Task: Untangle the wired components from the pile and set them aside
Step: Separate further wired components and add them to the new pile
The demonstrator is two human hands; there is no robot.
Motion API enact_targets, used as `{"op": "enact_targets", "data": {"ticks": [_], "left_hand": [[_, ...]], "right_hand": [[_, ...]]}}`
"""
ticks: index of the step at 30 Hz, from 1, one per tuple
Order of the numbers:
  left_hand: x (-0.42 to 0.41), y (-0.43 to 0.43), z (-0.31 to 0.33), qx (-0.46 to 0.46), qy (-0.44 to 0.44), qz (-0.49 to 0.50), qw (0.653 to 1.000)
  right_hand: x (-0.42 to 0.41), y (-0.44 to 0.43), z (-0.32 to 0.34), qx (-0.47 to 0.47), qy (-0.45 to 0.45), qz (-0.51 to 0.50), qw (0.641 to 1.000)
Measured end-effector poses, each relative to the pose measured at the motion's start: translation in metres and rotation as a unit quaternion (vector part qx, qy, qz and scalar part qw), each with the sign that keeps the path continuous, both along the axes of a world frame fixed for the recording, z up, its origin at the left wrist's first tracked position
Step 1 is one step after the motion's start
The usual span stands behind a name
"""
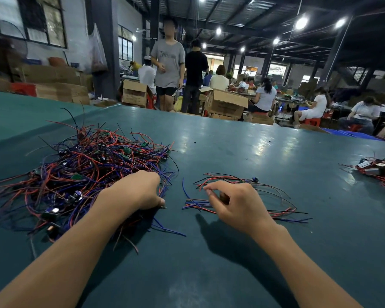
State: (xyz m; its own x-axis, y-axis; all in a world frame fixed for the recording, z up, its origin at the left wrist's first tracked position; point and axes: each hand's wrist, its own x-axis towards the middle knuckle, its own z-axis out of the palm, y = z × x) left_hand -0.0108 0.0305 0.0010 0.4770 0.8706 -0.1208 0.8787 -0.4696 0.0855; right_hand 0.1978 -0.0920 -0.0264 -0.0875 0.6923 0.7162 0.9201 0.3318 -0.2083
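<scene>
Item: wire pile (82,170), red-blue, on green surface (231,152).
My left hand (138,192) grips its right edge; right hand (238,205) curled over separated wired components (280,212) right of pile, grasp unclear.

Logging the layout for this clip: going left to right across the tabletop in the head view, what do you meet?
tangled wire pile → left hand → right hand → cluster of wired components

Dark green table (242,152), glossy top. Left: large tangled pile (93,165) of red, blue and black wires with small parts. Near centre: small bunch (198,205) of wires, laid apart. Far right: another cluster (378,171) with metal parts. Centre, farther back: black specks (195,142).
</scene>
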Motion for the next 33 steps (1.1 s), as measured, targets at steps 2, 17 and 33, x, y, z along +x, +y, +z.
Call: {"op": "enact_targets", "data": {"ticks": [2, 17, 33], "left_hand": [[0.003, -0.004, 0.002, 0.038, -0.018, 0.001, 0.999], [0.037, -0.047, -0.003, 0.370, -0.354, -0.309, 0.801], [0.044, -0.042, -0.020, 0.216, -0.472, -0.246, 0.819]], "right_hand": [[-0.001, 0.000, 0.000, -0.004, 0.014, 0.004, 1.000], [-0.020, 0.005, 0.006, -0.162, 0.547, 0.152, 0.807], [-0.024, 0.013, 0.002, -0.065, 0.580, 0.054, 0.810]]}}
